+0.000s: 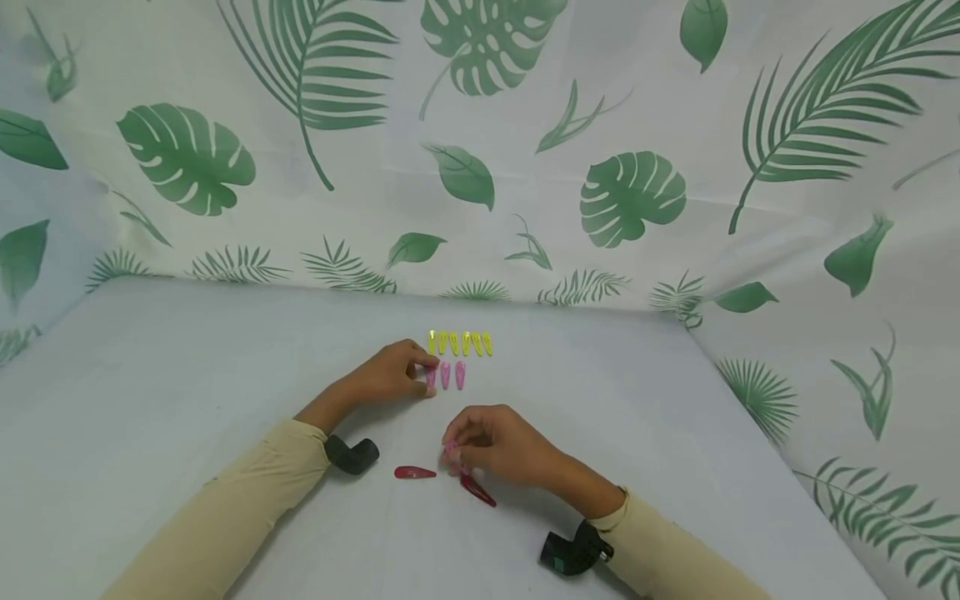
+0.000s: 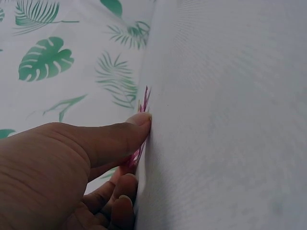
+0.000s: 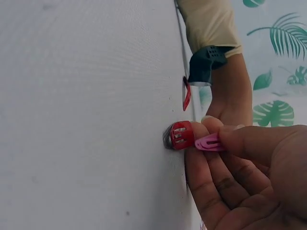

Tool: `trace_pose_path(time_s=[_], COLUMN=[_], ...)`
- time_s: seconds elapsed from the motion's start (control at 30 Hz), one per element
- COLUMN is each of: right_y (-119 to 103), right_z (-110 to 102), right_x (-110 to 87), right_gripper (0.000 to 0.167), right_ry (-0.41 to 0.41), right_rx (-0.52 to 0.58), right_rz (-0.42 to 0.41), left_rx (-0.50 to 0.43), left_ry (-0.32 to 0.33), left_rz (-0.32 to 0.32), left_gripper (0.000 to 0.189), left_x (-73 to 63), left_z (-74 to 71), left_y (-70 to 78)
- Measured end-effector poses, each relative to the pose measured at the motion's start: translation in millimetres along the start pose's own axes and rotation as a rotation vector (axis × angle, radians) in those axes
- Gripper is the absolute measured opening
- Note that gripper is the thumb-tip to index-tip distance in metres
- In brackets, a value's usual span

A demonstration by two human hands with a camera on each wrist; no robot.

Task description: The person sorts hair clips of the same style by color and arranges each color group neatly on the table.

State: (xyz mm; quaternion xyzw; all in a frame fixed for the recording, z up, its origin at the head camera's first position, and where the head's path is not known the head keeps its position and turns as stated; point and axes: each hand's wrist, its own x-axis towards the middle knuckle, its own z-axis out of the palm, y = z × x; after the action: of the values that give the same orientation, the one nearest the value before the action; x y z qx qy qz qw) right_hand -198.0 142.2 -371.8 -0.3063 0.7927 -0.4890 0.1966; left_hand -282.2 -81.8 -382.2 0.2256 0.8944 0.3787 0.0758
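My left hand pinches a pink snap hair clip on the white table, at the left end of a short pink row. Two more pink hair clips stand just right of it. Nearer the front, my right hand holds another pink hair clip between thumb and fingers. Close beside those fingertips lies a red hair clip, slanted on the table. A second red hair clip lies flat to the left, between the two hands.
Several yellow hair clips form a row just behind the pink ones. White cloth with green leaf prints rises behind the table and at its sides. Black wrist cameras sit on both sleeves.
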Motion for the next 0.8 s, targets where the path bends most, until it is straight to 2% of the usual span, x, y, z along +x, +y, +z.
trace_pose_path(time_s=[0.17,0.3,0.63,0.8], right_y=[1,4,12,4], right_z=[-4,-10,-30,-33], right_x=[1.6,1.1,9.0,11.0], right_gripper=[0.021,0.019,0.016,0.016], right_ry=[0.017,0.024,0.134,0.191], right_rx=[-0.042,-0.069,-0.087,-0.120], right_rz=[0.002,-0.011,-0.025,0.013], left_rx=[0.013,0.012,0.004,0.018], left_ry=[0.001,0.000,-0.004,-0.007], left_rz=[-0.007,-0.011,-0.029,-0.034], left_gripper=[0.048,0.048,0.048,0.048], left_x=[0.5,1.9,2.4,2.4], left_z=[-0.4,1.3,2.7,0.5], left_y=[0.5,-0.9,0.3,-0.5])
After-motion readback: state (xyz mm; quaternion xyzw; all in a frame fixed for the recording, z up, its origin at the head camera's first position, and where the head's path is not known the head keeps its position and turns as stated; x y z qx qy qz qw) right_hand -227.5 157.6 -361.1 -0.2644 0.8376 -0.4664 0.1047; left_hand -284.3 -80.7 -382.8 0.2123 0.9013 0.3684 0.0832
